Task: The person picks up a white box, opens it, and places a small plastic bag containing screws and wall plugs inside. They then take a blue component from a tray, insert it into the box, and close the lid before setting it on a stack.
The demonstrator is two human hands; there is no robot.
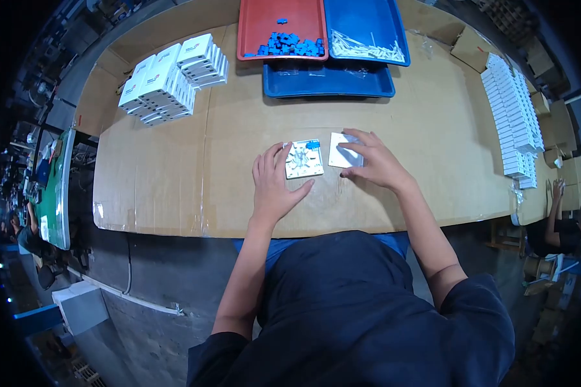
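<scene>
A white square housing (303, 160) lies on the cardboard-covered table, its inner side up, with a small blue part (312, 145) at its top right corner. My left hand (274, 184) is at its left edge, fingers and thumb spread. Just to the right is a flat white square plate (342, 151). My right hand (374, 161) reaches over the plate's right side with fingers apart. Whether the fingertips press on either piece is too small to tell.
A red tray (252, 29) holds blue parts; a blue tray (394, 22) holds white sticks. Another blue tray (329, 86) sits below them. White housings are stacked left (161, 80) and right (511, 119). A person's arm (554, 203) shows at far right.
</scene>
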